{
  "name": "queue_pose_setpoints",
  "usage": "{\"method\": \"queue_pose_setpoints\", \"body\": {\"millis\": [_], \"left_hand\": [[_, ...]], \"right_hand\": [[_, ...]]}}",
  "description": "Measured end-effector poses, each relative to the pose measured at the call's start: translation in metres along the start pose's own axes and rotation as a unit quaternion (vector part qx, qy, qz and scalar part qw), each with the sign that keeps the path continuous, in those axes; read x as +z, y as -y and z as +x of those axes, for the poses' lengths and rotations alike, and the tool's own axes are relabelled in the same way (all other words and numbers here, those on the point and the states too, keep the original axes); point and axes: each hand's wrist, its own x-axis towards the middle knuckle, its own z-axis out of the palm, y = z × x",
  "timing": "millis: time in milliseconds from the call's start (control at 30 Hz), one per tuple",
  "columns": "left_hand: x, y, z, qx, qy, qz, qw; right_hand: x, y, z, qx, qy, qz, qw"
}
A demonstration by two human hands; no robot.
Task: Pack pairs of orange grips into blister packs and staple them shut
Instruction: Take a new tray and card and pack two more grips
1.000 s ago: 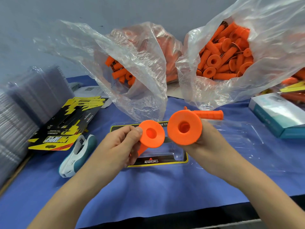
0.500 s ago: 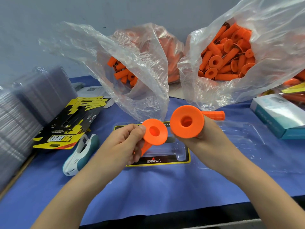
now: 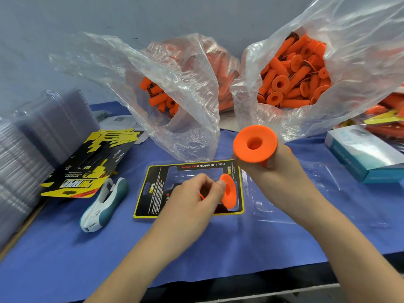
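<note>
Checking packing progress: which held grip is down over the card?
The grip pinched by the left hand, low over the black-and-yellow card. The right hand holds the other grip raised, flange toward camera.

Bare forearms; bare left hand (image 3: 192, 201), right hand (image 3: 276, 173).

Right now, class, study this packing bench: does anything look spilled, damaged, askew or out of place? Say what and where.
Nothing looks spilled or damaged. The only untidy spot is the pile of yellow-and-black cards at left, fanned out and skewed beside the stapler. The left bag and right bag stand open with grips inside.
</note>
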Motion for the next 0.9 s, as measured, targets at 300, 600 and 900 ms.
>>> {"method": "queue_pose_setpoints", "body": {"millis": [300,600,900], "left_hand": [[0.032,-0.006,0.006,-0.058,-0.072,0.128,0.987],[-0.004,-0.001,0.008,0.013,-0.089,0.114,0.989],[-0.033,0.054,0.016,-0.023,0.02,0.321,0.946]], "right_hand": [[-0.003,0.0,0.001,0.029,-0.018,0.009,0.999],[0.002,0.007,0.004,-0.004,0.027,-0.053,0.998],[-0.016,-0.023,0.013,0.052,0.04,-0.385,0.92]]}}
